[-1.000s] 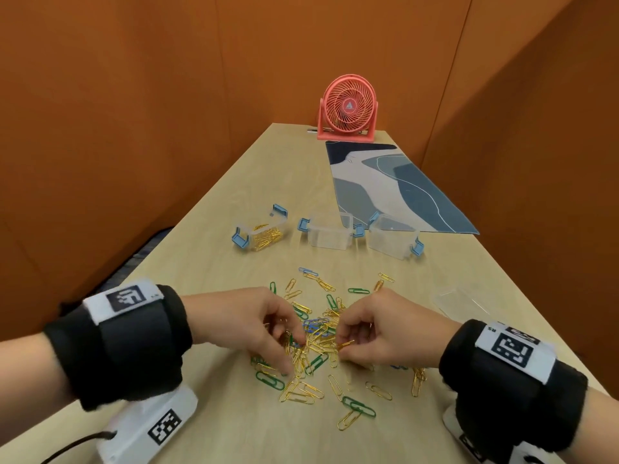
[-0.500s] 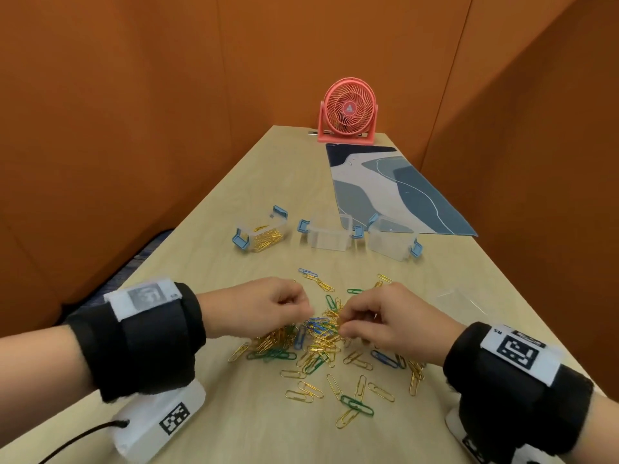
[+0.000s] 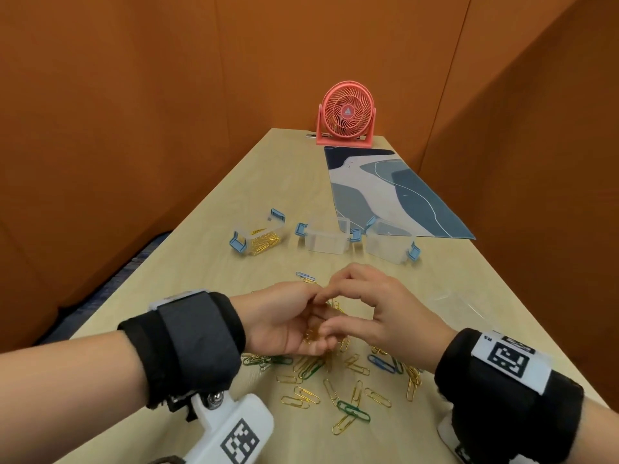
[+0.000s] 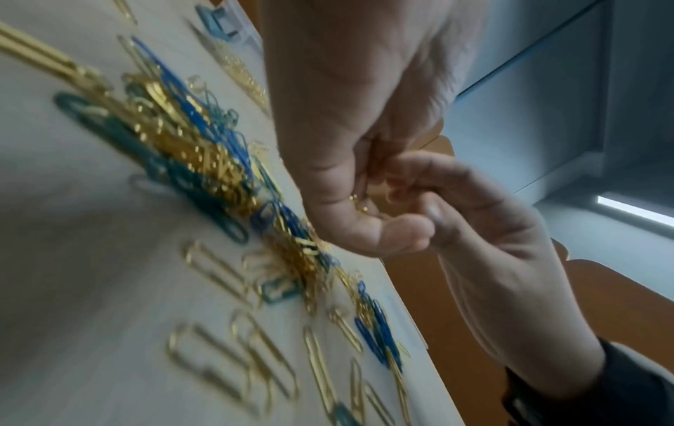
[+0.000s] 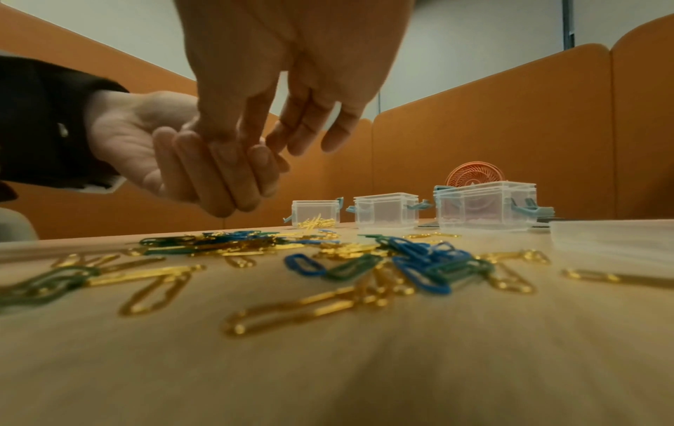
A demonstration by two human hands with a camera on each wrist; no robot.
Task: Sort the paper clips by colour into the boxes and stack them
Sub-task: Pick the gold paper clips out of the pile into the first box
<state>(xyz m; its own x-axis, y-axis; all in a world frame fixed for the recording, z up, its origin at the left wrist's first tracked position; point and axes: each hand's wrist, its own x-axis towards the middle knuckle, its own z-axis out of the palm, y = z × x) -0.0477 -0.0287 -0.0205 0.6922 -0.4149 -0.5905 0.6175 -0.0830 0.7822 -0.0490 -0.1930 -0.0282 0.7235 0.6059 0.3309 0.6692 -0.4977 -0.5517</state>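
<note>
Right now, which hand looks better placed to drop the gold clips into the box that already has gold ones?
Left, probably. The left hand is cupped, holding gold clips, and the gold box stands on its side of the table. The right hand only touches the left palm with its fingertips.
</note>
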